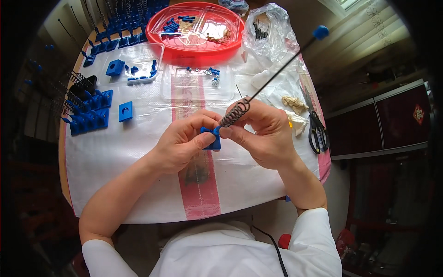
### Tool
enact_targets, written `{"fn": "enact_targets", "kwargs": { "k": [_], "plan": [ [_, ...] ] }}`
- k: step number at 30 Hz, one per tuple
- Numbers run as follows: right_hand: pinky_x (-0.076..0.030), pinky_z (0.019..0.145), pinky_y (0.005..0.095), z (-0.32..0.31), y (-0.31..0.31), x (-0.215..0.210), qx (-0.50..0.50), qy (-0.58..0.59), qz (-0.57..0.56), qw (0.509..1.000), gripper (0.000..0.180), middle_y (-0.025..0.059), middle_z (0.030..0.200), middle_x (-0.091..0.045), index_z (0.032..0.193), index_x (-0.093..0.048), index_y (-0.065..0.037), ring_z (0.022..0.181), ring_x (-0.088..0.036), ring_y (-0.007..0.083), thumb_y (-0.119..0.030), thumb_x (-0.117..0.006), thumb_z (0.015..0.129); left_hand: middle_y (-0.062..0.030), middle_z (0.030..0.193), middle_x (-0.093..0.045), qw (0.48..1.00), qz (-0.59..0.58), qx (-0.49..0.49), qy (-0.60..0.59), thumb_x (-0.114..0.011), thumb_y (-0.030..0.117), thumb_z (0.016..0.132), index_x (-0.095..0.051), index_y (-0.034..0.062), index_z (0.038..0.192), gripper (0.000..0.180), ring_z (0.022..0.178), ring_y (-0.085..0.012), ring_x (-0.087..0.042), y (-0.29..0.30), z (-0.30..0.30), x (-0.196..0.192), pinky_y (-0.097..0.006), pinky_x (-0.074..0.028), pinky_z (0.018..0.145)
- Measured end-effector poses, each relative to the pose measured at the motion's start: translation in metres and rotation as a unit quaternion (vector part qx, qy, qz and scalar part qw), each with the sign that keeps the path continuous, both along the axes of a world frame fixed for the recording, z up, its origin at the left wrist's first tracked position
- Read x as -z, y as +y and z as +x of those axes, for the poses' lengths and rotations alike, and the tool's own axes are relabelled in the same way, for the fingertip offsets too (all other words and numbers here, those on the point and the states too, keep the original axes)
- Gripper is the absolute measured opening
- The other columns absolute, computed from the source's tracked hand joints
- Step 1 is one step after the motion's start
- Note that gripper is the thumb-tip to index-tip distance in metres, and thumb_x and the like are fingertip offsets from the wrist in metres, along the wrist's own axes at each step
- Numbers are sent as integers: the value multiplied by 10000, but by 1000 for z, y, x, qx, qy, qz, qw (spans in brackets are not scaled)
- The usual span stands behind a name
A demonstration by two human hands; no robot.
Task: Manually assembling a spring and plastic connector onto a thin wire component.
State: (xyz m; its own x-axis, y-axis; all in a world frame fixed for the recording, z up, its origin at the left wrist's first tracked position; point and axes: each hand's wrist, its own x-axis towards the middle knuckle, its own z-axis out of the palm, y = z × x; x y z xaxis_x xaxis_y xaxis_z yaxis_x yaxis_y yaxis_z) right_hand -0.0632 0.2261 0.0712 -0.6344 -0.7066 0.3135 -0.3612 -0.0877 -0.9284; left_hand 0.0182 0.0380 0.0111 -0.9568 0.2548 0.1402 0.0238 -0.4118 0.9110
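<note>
Over the middle of the table, my left hand (pixel 177 142) is closed on a small blue plastic base (pixel 213 144). The fingers of my right hand (pixel 267 133) pinch a dark coil spring (pixel 236 113) at its lower end, right against the top of that base. From the spring a thin dark rod slants up to the right and ends in a blue knob (pixel 320 32). My fingertips hide where spring and base meet, so I cannot tell whether they are joined. To the left lies a square blue plate (pixel 125 111) with a round opening.
Blue bases with springs (pixel 90 121) stand along the left edge, and more fill the far left. Clear trays (pixel 157 55) hold small blue parts and nuts. Behind them is a red oval tray (pixel 159 47). A plastic bag (pixel 277 44) and black-handled scissors (pixel 316 134) lie right.
</note>
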Motion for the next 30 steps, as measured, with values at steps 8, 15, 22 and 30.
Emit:
{"fn": "enact_targets", "kwargs": {
  "k": [8,15,22,30],
  "plan": [
    [-470,666,238,-5,0,14,27,23,5,999,120,22,839,-663,954,-693,-16,741,-581,76,-41,-730,843,-90,1183,-547,994,-10,-107,-17,-607,7,927,-652,-22,1051,135,935,-125,-598,3,1,-1,-265,-518,793],
    [-526,830,275,-6,-4,26,-1,-62,-50,997,160,69,962,-670,1034,-654,17,908,-637,120,19,-675,875,-58,999,-603,988,-48,-141,-30,-632,20,917,-673,-12,1034,128,836,-108,-598,4,4,-3,-253,-505,741],
    [-514,899,372,-7,-8,36,-49,-151,-102,982,128,153,1052,-653,1011,-652,10,1012,-643,238,57,-624,896,-49,950,-616,970,-117,-210,26,-658,22,886,-682,-12,1004,125,838,-104,-581,7,7,-4,-239,-467,741],
    [-512,905,333,-9,-10,41,-73,-200,-113,971,150,124,1063,-654,1035,-650,22,1002,-620,175,74,-615,899,-48,901,-602,962,-135,-235,20,-669,9,862,-684,-9,987,127,802,-105,-563,9,12,-6,-241,-442,696]
  ]
}}
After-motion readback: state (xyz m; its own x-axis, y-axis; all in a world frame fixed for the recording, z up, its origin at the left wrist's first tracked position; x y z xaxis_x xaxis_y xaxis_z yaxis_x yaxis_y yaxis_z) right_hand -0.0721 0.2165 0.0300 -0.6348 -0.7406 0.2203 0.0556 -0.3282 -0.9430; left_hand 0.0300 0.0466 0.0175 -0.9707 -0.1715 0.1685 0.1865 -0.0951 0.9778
